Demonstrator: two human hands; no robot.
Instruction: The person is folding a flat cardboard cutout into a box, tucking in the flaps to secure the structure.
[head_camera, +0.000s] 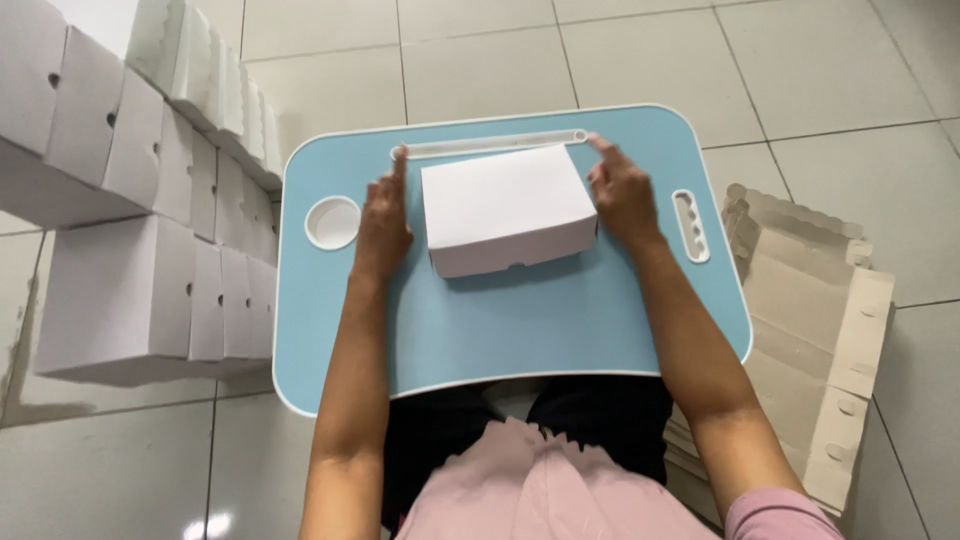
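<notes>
- Pale floor tiles (620, 60) fill the background, and a light blue lap bench (520, 320) with a white rim sits low over my knees.
- At the bench's centre lies a closed white cardboard box (505, 205), lid down, its long side running 9 to 3 o'clock.
- My left hand (384, 220) rests flat at the box's 9 o'clock side, fingers stretched toward 12, gripping nothing; it seems to steady that end.
- My right hand (620, 192) sits at the 3 o'clock side, fingers loosely spread, index tip near the far corner; open too, bracing the box rather than holding it.
- A long white slot (490, 145) runs just beyond the box at 12 o'clock, and a round cup recess (332, 222) sits at 9.
- Finished white boxes (130, 220) are stacked in rows on the floor at 9 to 10 o'clock, probably within easy reach.
- Flat unfolded blanks (810, 300), brownish side up, lie piled at 3 to 4 o'clock beside my right arm.
</notes>
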